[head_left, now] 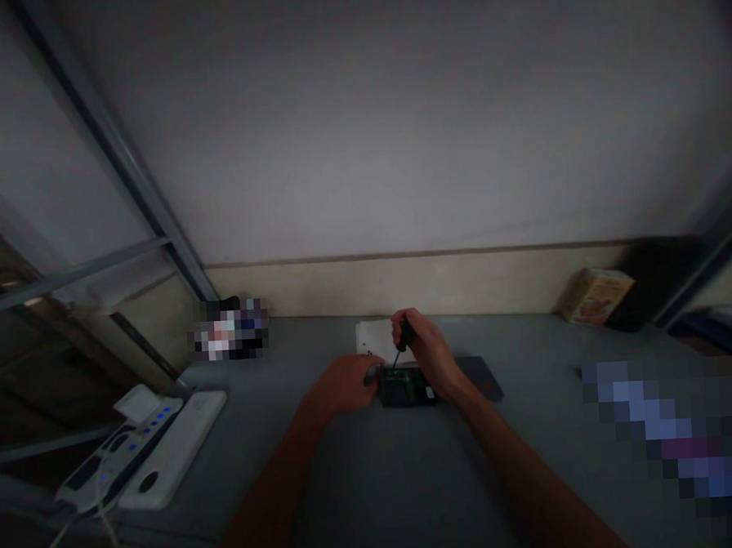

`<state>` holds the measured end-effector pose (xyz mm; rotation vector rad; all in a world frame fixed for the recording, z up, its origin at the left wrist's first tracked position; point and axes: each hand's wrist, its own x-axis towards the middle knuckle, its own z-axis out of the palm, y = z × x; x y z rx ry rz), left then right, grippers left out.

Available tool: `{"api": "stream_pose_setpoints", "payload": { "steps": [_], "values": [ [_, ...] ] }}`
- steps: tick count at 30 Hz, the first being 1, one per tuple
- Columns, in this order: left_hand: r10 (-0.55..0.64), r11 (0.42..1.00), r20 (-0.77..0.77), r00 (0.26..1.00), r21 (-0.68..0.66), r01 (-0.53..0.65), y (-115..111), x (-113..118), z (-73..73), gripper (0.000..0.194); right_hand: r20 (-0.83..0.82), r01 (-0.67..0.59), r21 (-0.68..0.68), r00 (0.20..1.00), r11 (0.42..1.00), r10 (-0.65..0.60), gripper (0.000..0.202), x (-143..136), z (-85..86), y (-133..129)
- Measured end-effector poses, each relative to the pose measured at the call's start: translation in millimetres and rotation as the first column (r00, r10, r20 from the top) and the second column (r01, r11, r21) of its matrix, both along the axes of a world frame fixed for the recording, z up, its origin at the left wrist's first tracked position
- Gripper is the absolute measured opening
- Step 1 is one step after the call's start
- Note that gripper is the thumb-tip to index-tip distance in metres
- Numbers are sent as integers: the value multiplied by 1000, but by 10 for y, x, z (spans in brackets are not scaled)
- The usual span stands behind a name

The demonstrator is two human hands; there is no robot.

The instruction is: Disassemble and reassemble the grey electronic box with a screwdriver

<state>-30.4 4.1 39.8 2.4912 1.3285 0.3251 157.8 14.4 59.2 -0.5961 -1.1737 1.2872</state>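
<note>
A screwdriver [399,352] is gripped in my right hand [429,346], its shaft slanting down to the left. The tip meets a dark, flat electronic device [416,396] with a green circuit board [398,380] exposed. My left hand [351,381] is closed at the device's left edge, steadying it. Near those fingertips shows a small grey rounded thing [372,375], too dim to name. Behind the device lies a white sheet [372,336] with several tiny dark specks on it. A dark flat panel [483,376] rests to the right, partly hidden by my right wrist.
On the left of the grey table [365,487] are a white power strip [126,450] with blue lights and a cable, and a long white board [179,447]. A yellowish box [599,297] stands at the back right beside a dark object [646,292]. A wall [403,284] closes the back.
</note>
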Motion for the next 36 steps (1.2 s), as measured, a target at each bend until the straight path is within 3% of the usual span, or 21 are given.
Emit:
{"api": "stream_pose_setpoints", "payload": {
  "steps": [12, 19, 23, 32, 36],
  "values": [
    [16, 999, -7, 1000, 27, -16, 46, -18, -89, 40, 167, -34, 67, 986, 997, 22, 28, -1, 29, -80],
    [65, 995, 43, 997, 76, -68, 62, 2, -69, 34, 27, -26, 13, 999, 1000, 26, 42, -57, 11, -23],
    [87, 991, 129, 988, 86, -98, 64, 52, -50, 32, 94, 29, 41, 995, 999, -32, 29, -21, 38, -55],
    [41, 999, 170, 985, -11, -40, 66, 144, -134, 30, 55, 150, 67, 987, 986, -154, 32, -79, 14, -30],
    [32, 999, 169, 985, 13, -35, 73, 146, -140, 29, 110, 198, 119, 971, 973, -211, 38, -99, 185, -150]
  ]
}}
